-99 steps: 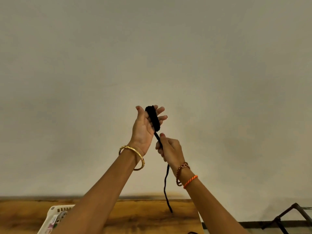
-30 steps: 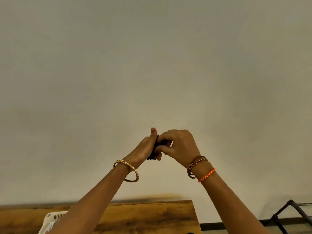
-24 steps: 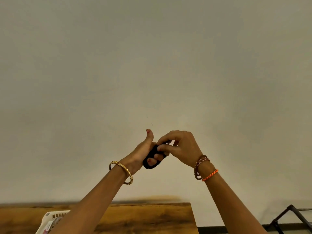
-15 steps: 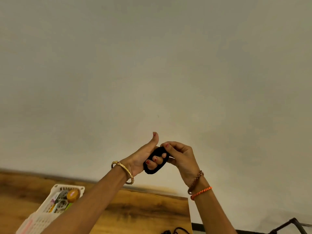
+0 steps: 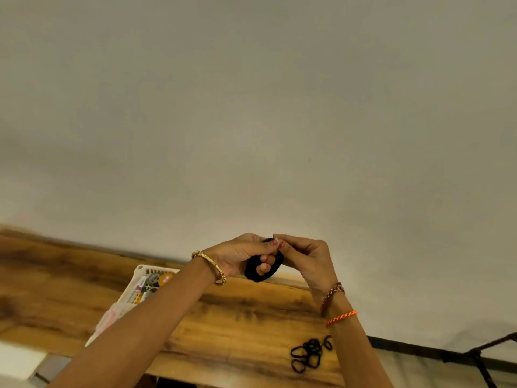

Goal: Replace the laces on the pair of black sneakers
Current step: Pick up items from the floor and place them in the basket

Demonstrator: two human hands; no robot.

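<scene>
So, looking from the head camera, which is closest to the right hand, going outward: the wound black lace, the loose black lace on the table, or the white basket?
1. Wound black lace: pinched by the right hand, also looped round the left hand's fingers.
2. Loose black lace: on the wooden table, below the right wrist.
3. White basket: far left, behind the left forearm.
</scene>
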